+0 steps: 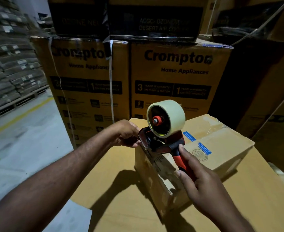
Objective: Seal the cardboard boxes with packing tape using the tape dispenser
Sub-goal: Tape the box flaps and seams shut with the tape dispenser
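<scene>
At the box's [221, 148] left top edge the left hand [127, 134] is set, fingers curled, probably anchoring tape [173, 113]; what is pinched cannot be told. The tape dispenser [161, 139] is tilted onto that edge, handle gripped by the right hand [203, 181].
</scene>
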Tool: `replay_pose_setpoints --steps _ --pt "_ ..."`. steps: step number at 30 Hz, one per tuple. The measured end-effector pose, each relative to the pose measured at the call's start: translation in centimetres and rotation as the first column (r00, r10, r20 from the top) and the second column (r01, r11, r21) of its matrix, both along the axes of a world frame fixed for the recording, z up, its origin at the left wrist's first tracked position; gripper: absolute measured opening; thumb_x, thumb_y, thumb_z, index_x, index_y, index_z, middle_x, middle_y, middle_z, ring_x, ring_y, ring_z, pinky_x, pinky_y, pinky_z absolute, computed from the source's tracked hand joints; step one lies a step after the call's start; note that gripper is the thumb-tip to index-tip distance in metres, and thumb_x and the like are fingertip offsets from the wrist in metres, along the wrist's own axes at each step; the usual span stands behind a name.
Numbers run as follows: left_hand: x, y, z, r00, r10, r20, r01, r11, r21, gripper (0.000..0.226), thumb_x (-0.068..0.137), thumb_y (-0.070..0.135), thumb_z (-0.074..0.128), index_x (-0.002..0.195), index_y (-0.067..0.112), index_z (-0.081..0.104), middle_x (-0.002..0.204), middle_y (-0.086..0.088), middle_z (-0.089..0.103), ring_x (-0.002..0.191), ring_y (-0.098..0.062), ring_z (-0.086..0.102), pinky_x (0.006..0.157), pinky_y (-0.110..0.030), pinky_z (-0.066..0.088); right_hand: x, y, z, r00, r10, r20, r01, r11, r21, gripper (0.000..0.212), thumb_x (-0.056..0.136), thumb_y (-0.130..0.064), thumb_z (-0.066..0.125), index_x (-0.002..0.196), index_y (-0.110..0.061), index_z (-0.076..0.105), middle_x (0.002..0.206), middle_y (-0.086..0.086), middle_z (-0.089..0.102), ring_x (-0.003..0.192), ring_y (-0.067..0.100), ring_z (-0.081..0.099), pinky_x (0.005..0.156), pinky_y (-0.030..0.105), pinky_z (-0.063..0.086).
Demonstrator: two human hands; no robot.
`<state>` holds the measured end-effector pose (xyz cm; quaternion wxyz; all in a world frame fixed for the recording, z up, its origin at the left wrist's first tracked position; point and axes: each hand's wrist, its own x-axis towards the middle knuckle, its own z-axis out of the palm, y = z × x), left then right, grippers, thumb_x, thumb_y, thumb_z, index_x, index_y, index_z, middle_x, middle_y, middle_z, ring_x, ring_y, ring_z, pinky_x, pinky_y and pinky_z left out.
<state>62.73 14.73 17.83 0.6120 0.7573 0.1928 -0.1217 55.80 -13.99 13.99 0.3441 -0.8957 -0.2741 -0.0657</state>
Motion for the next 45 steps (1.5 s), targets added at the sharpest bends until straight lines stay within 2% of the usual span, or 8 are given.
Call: replay_pose_setpoints --steps 2,7,12,20,25,32,38,45 --pt "0.1 0.2 -0.4 0.999 -0.014 0.051 0.008 0.993 0.116 0.014 0.092 0.001 0.066 0.079 0.004 0.072 0.072 -0.012 0.071 0.065 -0.020 0.068 0.065 -0.033 0.060 -0.1 0.7 -0.2 1.000 0.007 0.026 -0.006 0.999 -0.049 0.075 0.096 -0.041 0.059 0.142 -0.072 0.009 0.123 -0.046 0.033 0.106 -0.024 0.039 0.081 0.002 0.038" --pt "0.5 0.7 -1.4 0.988 0.011 0.151 -0.058 0.950 0.307 0.015 0.098 0.014 0.065 0.095 0.003 0.074 0.093 -0.017 0.075 0.086 -0.031 0.076 0.078 -0.045 0.064 -0.9 2.6 -0.8 0.997 0.015 0.071 -0.004 0.987 -0.158 0.075 0.099 -0.050 0.047 0.147 -0.061 -0.009 0.134 -0.017 0.052 0.110 0.002 0.054 0.088 0.018 0.047" --pt "0.6 2.3 -2.4 0.986 0.065 0.152 -0.094 0.977 0.193 0.010 0.096 0.005 0.067 0.086 0.004 0.070 0.067 -0.007 0.071 0.058 -0.014 0.066 0.051 -0.024 0.055 -1.3 2.3 -1.7 0.998 -0.030 0.053 0.037 0.992 -0.119 0.074 0.096 -0.049 0.053 0.148 -0.063 0.003 0.131 -0.019 0.057 0.105 -0.002 0.052 0.086 0.017 0.047" --pt "1.4 3.0 -3.8 0.995 0.050 0.091 -0.055 0.997 0.054 0.012 0.098 0.007 0.065 0.104 0.000 0.072 0.073 -0.008 0.073 0.064 -0.016 0.065 0.067 -0.034 0.060 -2.0 2.6 -2.3 0.993 -0.092 0.074 0.095 0.995 -0.043 0.074 0.087 -0.037 0.067 0.149 -0.054 0.031 0.119 -0.025 0.061 0.105 0.010 0.065 0.079 0.022 0.050" --pt "2.2 3.0 -4.1 0.985 0.060 0.161 -0.081 0.988 0.128 0.012 0.095 0.009 0.070 0.105 0.003 0.073 0.081 -0.010 0.073 0.067 -0.016 0.067 0.063 -0.030 0.060 -2.2 3.4 -2.1 0.985 -0.101 0.137 0.108 0.993 -0.047 0.071 0.083 -0.038 0.064 0.150 -0.037 0.043 0.115 -0.008 0.071 0.101 0.017 0.069 0.072 0.025 0.054" --pt "2.9 3.9 -6.0 0.982 0.034 0.186 -0.050 0.995 0.082 0.002 0.094 0.007 0.071 0.093 0.006 0.073 0.075 -0.009 0.069 0.064 -0.016 0.065 0.062 -0.030 0.060 -2.7 4.3 -1.7 0.977 -0.117 0.177 0.138 0.984 -0.110 0.075 0.078 -0.033 0.068 0.149 -0.030 0.046 0.092 -0.005 0.072 0.072 0.017 0.070 0.050 0.024 0.052" --pt "3.4 4.3 -7.5 0.981 0.041 0.187 -0.036 0.999 -0.031 0.010 0.097 0.004 0.064 0.089 0.005 0.069 0.076 -0.010 0.068 0.061 -0.014 0.063 0.057 -0.025 0.056 -2.7 4.9 -1.7 0.978 -0.111 0.179 0.137 0.980 -0.144 0.075 0.081 -0.041 0.060 0.152 -0.035 0.039 0.087 -0.007 0.068 0.063 0.015 0.066 0.046 0.019 0.044" --pt "4.0 3.8 -10.4 0.984 0.077 0.159 -0.061 0.993 -0.102 0.017 0.101 0.013 0.062 0.113 0.005 0.070 0.086 -0.006 0.066 0.062 -0.013 0.055 0.053 -0.025 0.049 -2.4 5.0 -2.1 0.985 -0.126 0.121 0.149 0.965 -0.215 0.095 0.078 -0.031 0.080 0.153 -0.050 0.024 0.089 -0.009 0.068 0.065 0.015 0.066 0.048 0.022 0.044"
